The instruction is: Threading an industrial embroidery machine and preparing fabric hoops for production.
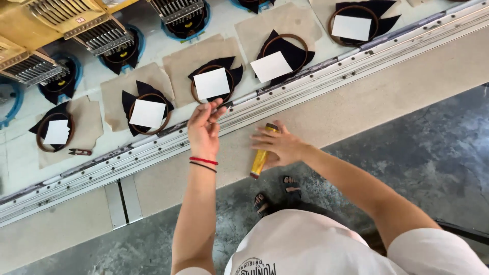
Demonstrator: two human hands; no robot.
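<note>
My left hand [204,128], with red and black bands at the wrist, reaches to the near rim of a brown embroidery hoop [194,94]. The hoop holds black fabric [220,63] with a white square patch [212,84] on top. The fingertips are drawn together at the hoop's edge; whether they grip anything is unclear. My right hand [279,145] lies over the top of a yellow tube [259,163] on the beige ledge [356,102], fingers spread around it.
Several more hoops with black fabric and white patches [147,113] [271,66] [352,27] [56,132] lie on tan backing sheets along the machine bed. Embroidery heads [104,35] hang at the top left. Small snips [80,152] lie beside the metal rail [285,94]. My sandalled feet [275,196] stand on grey floor.
</note>
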